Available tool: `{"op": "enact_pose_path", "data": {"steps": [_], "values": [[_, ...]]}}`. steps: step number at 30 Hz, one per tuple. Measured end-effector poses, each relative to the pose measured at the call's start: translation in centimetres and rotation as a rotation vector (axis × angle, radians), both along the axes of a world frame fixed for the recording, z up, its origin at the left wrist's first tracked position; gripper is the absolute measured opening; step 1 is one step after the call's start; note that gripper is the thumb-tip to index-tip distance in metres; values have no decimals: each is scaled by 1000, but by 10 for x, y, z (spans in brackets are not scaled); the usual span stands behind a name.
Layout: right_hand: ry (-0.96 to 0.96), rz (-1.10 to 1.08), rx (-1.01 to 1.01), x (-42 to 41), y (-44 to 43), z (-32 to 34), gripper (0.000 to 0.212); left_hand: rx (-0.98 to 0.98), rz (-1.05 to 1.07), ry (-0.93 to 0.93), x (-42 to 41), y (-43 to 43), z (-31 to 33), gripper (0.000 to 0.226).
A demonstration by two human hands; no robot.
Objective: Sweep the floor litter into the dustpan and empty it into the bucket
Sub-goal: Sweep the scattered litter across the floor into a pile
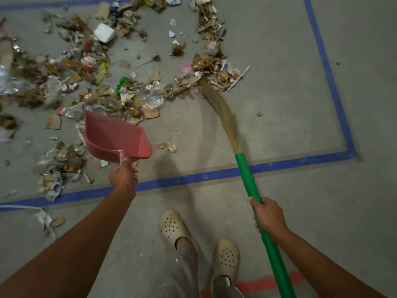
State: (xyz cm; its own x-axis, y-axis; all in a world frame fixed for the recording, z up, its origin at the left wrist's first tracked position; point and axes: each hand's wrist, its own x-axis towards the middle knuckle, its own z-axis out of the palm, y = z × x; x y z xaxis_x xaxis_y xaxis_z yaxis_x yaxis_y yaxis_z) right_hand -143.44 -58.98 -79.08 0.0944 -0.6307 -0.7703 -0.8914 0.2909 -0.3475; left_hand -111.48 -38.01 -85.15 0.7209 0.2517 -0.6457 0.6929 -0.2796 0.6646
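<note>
The right hand [268, 216] is curled round the green handle of the broom [247, 175]. Its long axis runs away and leftward to bristles [223, 112] that touch the near right end of the litter [214, 72]. The left hand [123, 176] grips the dustpan [113, 136] by its handle, apparently lifted and tilted, with its mouth facing away into the scraps, left of the bristles. The sweep probably needs to go leftward, toward the pan. Most of the litter spreads to the floor's far left. Blue tape [193, 177] crosses between the shoes [174, 226] and the pile. No bucket shows.
</note>
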Motion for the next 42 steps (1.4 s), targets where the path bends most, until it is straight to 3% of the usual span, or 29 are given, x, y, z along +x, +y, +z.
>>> {"op": "enact_pose_path", "data": {"steps": [6, 12, 19, 27, 36, 42], "values": [[242, 215, 227, 26, 78, 9, 34, 18, -22, 76, -4, 37, 11, 39], [126, 333, 350, 125, 138, 4, 38, 2, 50, 113, 4, 69, 17, 37], [-24, 556, 164, 209, 139, 10, 41, 1, 137, 87, 36, 118, 33, 52], [-91, 712, -113, 218, 110, 33, 34, -14, 183, 89, 54, 140, 49, 53], [-109, 589, -157, 209, 81, 29, 29, -63, 113, 58, 60, 84, 48, 50], [-130, 261, -102, 185, 27, 15, 41, -146, -45, 128, 64, 19, 49, 46]]}}
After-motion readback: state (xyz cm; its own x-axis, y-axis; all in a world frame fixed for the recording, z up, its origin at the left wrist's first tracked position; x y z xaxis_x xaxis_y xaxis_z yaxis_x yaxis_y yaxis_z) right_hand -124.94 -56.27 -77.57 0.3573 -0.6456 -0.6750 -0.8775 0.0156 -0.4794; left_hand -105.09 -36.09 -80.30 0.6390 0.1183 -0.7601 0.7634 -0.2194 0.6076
